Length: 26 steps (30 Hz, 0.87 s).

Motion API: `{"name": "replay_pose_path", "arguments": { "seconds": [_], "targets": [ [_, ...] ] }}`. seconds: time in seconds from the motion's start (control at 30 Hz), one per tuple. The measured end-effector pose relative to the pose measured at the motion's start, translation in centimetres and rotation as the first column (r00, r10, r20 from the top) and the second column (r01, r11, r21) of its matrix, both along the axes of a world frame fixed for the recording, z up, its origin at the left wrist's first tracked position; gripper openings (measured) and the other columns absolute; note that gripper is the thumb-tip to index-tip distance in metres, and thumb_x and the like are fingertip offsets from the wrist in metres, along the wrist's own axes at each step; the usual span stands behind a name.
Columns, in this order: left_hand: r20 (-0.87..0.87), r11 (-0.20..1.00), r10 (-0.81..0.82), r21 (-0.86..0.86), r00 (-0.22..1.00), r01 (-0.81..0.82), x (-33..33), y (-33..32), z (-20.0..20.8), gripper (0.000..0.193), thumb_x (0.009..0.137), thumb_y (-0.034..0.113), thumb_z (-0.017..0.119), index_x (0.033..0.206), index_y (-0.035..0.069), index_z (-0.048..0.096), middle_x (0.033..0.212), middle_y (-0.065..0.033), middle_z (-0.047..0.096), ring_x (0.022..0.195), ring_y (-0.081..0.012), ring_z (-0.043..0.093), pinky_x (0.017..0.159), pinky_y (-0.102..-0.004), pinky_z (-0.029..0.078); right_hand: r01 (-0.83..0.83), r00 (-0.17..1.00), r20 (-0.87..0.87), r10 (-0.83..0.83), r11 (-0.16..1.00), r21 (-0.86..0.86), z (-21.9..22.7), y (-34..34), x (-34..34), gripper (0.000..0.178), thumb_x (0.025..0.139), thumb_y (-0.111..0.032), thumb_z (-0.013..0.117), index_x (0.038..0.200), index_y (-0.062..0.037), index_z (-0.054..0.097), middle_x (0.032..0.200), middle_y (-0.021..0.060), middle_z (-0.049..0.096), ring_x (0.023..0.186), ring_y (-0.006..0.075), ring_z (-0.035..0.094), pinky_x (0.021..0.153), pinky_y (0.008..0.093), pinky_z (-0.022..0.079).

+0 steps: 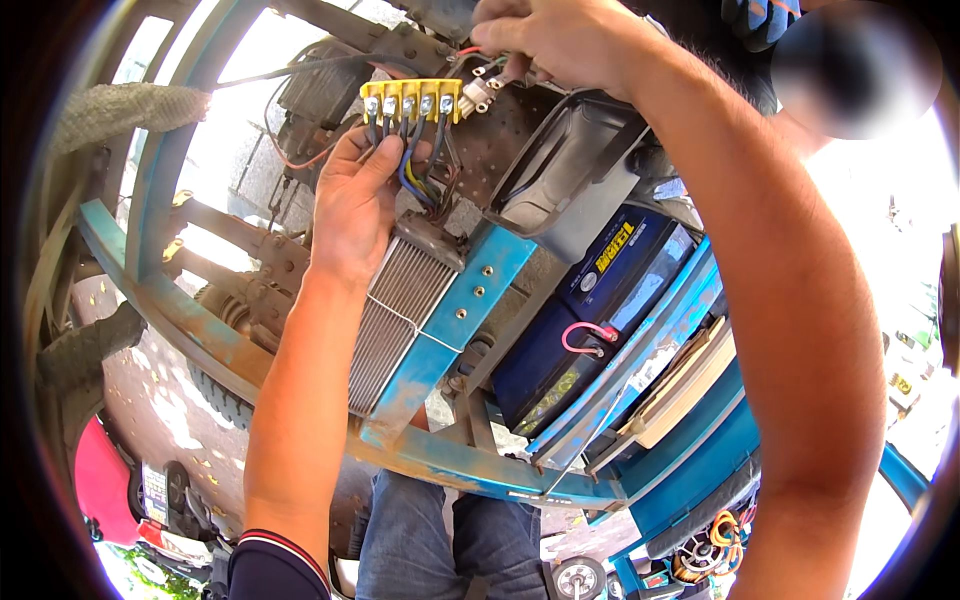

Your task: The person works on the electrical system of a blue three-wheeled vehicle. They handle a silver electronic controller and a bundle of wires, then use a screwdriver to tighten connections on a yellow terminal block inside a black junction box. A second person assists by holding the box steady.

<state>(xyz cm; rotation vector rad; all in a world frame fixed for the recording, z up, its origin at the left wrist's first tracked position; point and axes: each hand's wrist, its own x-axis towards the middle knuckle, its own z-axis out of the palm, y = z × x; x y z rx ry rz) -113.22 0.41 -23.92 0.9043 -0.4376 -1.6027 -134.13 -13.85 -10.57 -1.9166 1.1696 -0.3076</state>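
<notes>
The left hand [352,200] is raised with its forearm running up from the lower edge, palm turned toward the camera, fingers curled around a bundle of coloured wires [418,178] just under a yellow terminal block [412,100]. The block sits level at the fingertips, its row of metal screw terminals facing the camera, with the wires dropping from its lower edge through the grasp.

The right hand [545,40] reaches in from the right, its forearm sweeping down the right side of the view in a long arc. It is bent at the wrist, knuckles up, fingers pinched on a small white connector [480,92] just beside the right end of the terminal block; thin red and dark leads run off near the fingertips.

Below the left hand a finned silver heat-sink unit [395,320] is fixed against a worn blue metal frame [450,320]. To the right, a dark blue battery [590,310] lies in the frame with a red cable looped on its top, under a tilted black plastic cover [570,170]. A tyre [225,395] shows beneath the frame at lower left.
</notes>
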Motion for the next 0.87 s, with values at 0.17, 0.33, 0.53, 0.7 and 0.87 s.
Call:
{"name": "replay_pose_path", "arguments": {
  "seconds": [0.17,0.33,0.53,0.7,0.87],
  "targets": [
    [-0.085,1.000,-0.003,0.020,0.996,0.005,0.5,0.2,-0.1,0.015,0.102,0.010,0.064,0.117,0.004,0.064,0.108,-0.0087,0.073,0.099,-0.0196,0.070,0.092,-0.0367,0.055,0.313,0.926,-0.160,-0.341,0.933,-0.178,-0.3,-1.0,0.6,0.022,0.090,-0.019,0.071,0.096,0.0019,0.075,0.082,0.0195,0.072,0.078,0.0287,0.070,0.075,0.0412,0.056],
    [-0.089,0.997,0.038,0.065,0.995,-0.032,0.5,0.1,-0.6,0.015,0.103,0.013,0.063,0.115,0.004,0.063,0.106,-0.0093,0.073,0.097,-0.0187,0.069,0.091,-0.0346,0.055,0.359,0.857,-0.286,-0.430,0.894,-0.269,-0.9,-1.4,0.9,0.026,0.090,-0.022,0.073,0.100,0.0026,0.075,0.094,0.0260,0.073,0.090,0.0342,0.073,0.083,0.0423,0.056],
    [-0.023,0.989,0.085,0.120,0.996,-0.081,0.4,0.0,-0.3,0.018,0.104,0.015,0.063,0.117,0.003,0.060,0.104,-0.0116,0.072,0.092,-0.0192,0.068,0.089,-0.0346,0.054,0.389,0.827,-0.338,-0.448,0.892,-0.229,0.4,-0.4,1.3,0.031,0.090,-0.024,0.067,0.107,0.0005,0.077,0.103,0.0245,0.075,0.100,0.0371,0.073,0.093,0.0425,0.057],
    [-0.003,0.985,0.079,0.153,0.997,-0.078,0.2,-0.2,-0.1,0.018,0.105,0.016,0.062,0.116,0.002,0.059,0.103,-0.0123,0.071,0.091,-0.0196,0.067,0.089,-0.0346,0.054,0.440,0.865,-0.165,-0.474,0.874,-0.204,-0.4,-1.2,0.9,0.036,0.090,-0.029,0.071,0.115,-0.0034,0.076,0.109,0.0220,0.075,0.105,0.0326,0.073,0.095,0.0414,0.056],
    [-0.001,0.981,0.099,0.170,0.995,-0.097,0.1,-0.2,-0.3,0.020,0.105,0.017,0.063,0.117,0.002,0.059,0.103,-0.0134,0.071,0.091,-0.0198,0.067,0.089,-0.0347,0.054,0.549,0.836,0.063,-0.545,0.832,-0.085,-0.1,-1.5,1.2,0.025,0.091,-0.024,0.073,0.104,-0.0030,0.077,0.099,0.0183,0.078,0.093,0.0381,0.073,0.085,0.0446,0.056]
  ]
}}
